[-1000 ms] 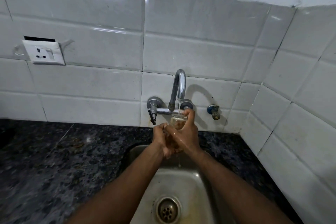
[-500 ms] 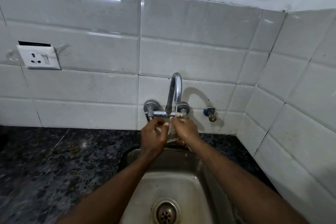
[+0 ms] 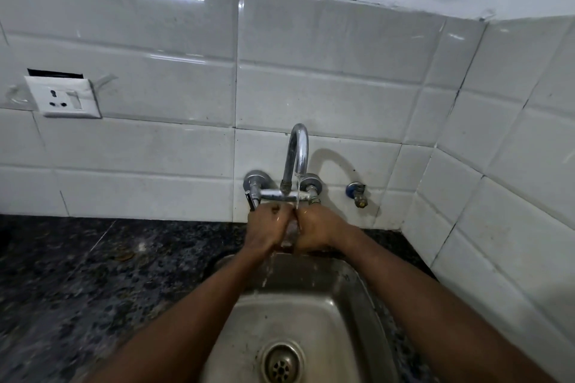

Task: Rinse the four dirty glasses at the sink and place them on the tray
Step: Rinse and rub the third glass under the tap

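Observation:
A small clear glass [image 3: 290, 232] sits between my two hands under the running chrome tap [image 3: 297, 162], over the back of the steel sink [image 3: 348, 295]. My left hand [image 3: 264, 228] grips the glass from the left and my right hand [image 3: 314, 230] grips it from the right. Most of the glass is hidden by my fingers. A thin stream of water falls from the spout onto the glass and my right fingers. No tray and no other glasses are in view.
Dark speckled granite counter [image 3: 93, 283] spreads left of the sink. The drain [image 3: 281, 365] lies at the sink's bottom. A white wall socket [image 3: 63, 96] is on the tiled wall at left, and a small valve [image 3: 357, 194] is right of the tap. The tiled side wall is close on the right.
My hands have shifted around the glass under the spout: from clasped together to one on each side. The view has tilted slightly downward.

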A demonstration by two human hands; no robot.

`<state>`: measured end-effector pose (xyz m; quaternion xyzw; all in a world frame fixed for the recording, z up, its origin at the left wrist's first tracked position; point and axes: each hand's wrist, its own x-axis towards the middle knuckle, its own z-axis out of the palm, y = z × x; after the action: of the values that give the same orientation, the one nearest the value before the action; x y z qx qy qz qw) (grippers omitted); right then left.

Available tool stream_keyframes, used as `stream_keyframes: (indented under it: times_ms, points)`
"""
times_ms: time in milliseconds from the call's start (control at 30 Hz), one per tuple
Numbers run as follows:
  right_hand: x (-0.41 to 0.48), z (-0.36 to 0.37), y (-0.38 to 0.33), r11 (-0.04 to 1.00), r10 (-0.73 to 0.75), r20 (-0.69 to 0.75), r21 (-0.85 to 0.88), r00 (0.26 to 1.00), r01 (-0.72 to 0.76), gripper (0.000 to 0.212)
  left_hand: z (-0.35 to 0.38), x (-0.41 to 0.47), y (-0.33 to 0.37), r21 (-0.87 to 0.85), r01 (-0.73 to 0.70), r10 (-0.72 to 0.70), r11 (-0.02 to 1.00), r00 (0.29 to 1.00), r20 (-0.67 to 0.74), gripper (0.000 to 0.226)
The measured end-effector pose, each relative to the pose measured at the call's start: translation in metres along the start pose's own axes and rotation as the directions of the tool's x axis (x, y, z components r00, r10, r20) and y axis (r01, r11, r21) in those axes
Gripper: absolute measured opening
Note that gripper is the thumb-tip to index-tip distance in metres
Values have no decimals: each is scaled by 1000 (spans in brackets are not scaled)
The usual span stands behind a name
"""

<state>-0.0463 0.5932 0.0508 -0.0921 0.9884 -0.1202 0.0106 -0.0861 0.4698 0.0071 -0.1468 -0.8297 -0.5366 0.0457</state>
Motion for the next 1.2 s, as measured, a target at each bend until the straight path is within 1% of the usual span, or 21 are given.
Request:
stream_keyframes:
  times_ms: [67, 100, 167, 233, 267, 333, 433, 467, 500, 600, 633, 700, 733, 800, 833, 933, 967, 1033, 1133, 1167, 1200]
  points:
    - [1, -1, 1, 974, 86, 81, 203, 993, -101, 58, -4, -7, 0, -55, -199, 193, 978, 976, -96, 22]
    - [1, 0, -2, 975, 93, 55, 195, 994, -102, 57, -6, -7, -2, -54, -229, 221, 972, 968, -116, 20]
    - [2, 9, -7, 994, 97, -120, -39, 988, -103, 64, -6, -2, 1, 34, -155, 158, 987, 980, -123, 26]
    - [2, 21, -10, 946, 48, -293, -293, 955, -137, 77, -5, 3, 10, 168, 26, -14, 985, 997, -75, 35]
    - [3, 26, -9, 939, 19, -324, -320, 946, -128, 81, -5, 5, 13, 195, 78, -70, 978, 996, -45, 37]
    - [1, 24, -7, 982, 22, -256, -176, 967, -68, 77, -7, 6, 13, 190, 87, -79, 978, 996, -50, 39]
    - [1, 7, -2, 969, 97, 14, 228, 995, -98, 63, -13, -3, 1, 130, -221, 230, 967, 972, -54, 33]
    - [0, 6, -3, 955, 127, 87, 260, 988, -145, 60, -12, -3, -3, 137, -286, 292, 949, 956, -29, 31]
    - [-1, 7, -6, 963, 146, 87, 216, 985, -162, 59, -10, 1, -6, 161, -253, 257, 954, 967, 1, 29]
    - [-2, 28, -17, 977, 113, -196, -154, 974, -145, 66, -4, 15, -7, 321, 63, -81, 945, 996, 43, 38]
    - [-2, 35, -18, 972, 85, -266, -188, 960, -138, 68, -5, 18, -7, 297, 105, -123, 949, 991, 43, 39]
    - [-3, 32, -16, 991, 78, -271, -80, 959, -103, 62, -11, 12, -2, 125, 46, -49, 991, 999, 22, 35]
    - [-2, 23, -14, 994, 108, -213, 57, 971, -99, 54, -15, 7, -1, 71, -68, 70, 995, 997, -25, 31]
    - [-2, 8, -12, 944, 146, -18, 301, 989, -133, 46, -19, -3, -2, 98, -246, 253, 964, 965, -64, 29]
    - [-3, 7, -13, 943, 145, 20, 301, 989, -145, 47, -17, -2, -3, 150, -242, 253, 959, 966, -57, 32]
    - [-1, 22, -20, 978, 132, -202, -136, 971, -161, 66, -12, 4, 5, 250, 40, -41, 967, 999, -1, 41]
    - [-1, 27, -21, 965, 113, -274, -197, 955, -171, 70, -12, 5, 9, 257, 86, -87, 963, 996, -10, 43]
    - [0, 29, -18, 985, 103, -240, -114, 965, -133, 66, -12, 4, 8, 184, 30, -26, 982, 999, -22, 40]
    - [0, 13, -8, 943, 157, 15, 295, 988, -154, 48, -17, -2, 0, 108, -210, 219, 972, 972, -80, 39]
    - [-1, 11, -9, 932, 157, 39, 323, 987, -161, 46, -16, -1, -3, 136, -224, 235, 965, 970, -67, 42]
    - [-2, 13, -12, 955, 163, 4, 251, 987, -159, 50, -15, 1, -3, 170, -181, 190, 969, 981, -43, 45]
